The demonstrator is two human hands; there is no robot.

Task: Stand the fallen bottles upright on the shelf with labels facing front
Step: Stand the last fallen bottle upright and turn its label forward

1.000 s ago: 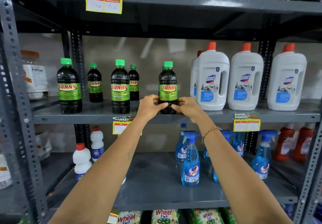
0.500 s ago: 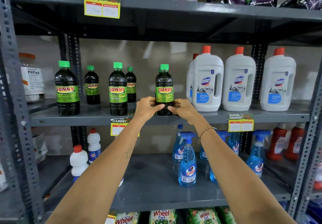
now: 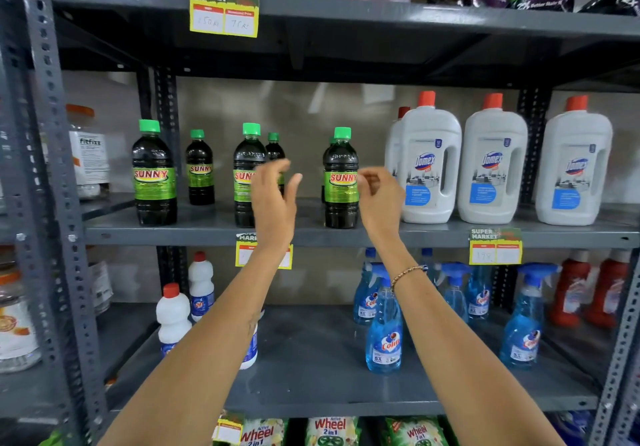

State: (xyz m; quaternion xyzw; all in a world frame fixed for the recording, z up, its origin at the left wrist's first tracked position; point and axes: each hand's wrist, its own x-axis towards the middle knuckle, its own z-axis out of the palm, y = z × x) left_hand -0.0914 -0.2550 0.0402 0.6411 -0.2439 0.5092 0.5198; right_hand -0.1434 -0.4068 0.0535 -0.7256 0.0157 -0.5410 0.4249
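Several dark SUNNY bottles with green caps stand upright on the middle shelf [image 3: 207,230], labels to the front. One SUNNY bottle [image 3: 341,178] stands between my hands, free of both. My left hand [image 3: 275,199] is raised to its left with fingers apart, covering part of another SUNNY bottle [image 3: 244,168]. My right hand [image 3: 379,199] hovers just right of the bottle's label, fingers loosely curled and empty. Further left stand a front SUNNY bottle [image 3: 154,175] and a rear one [image 3: 200,168].
Three white Domex jugs [image 3: 429,165] with red caps stand right of my hands on the same shelf. Blue Colin spray bottles [image 3: 384,327] and small white bottles [image 3: 173,314] fill the shelf below. A perforated grey upright [image 3: 52,168] runs down the left. Price tags hang on shelf edges.
Both hands have let go of the base of the SUNNY bottle and lifted away to its sides. The bottle stays upright. The camera has moved closer.
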